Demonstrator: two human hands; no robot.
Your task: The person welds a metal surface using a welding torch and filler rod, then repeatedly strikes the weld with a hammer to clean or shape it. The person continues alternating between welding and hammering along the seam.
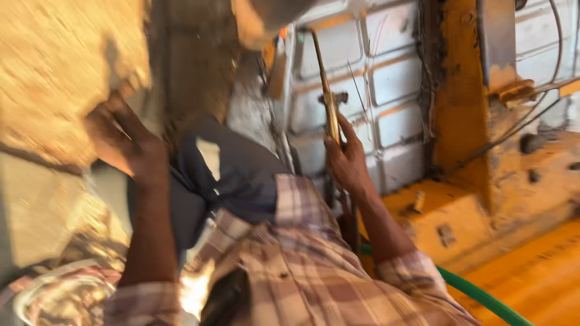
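Brass torch (328, 96) stood upright against white panel wall (393, 78), its lower shaft inside right hand (345, 162) fingers, curled closed. Forearm angled upward. Left hand (124, 142), blurred, fingers spread, touched sandy surface (54, 66).

Green hose (477, 294), orange machine frame (459, 115), white panels (396, 72).

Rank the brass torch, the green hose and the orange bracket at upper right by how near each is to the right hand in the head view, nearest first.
1. Brass torch: gripped in the right hand, pointing up.
2. Green hose: lower right, under the forearm.
3. Orange bracket: upper right, on the yellow frame.
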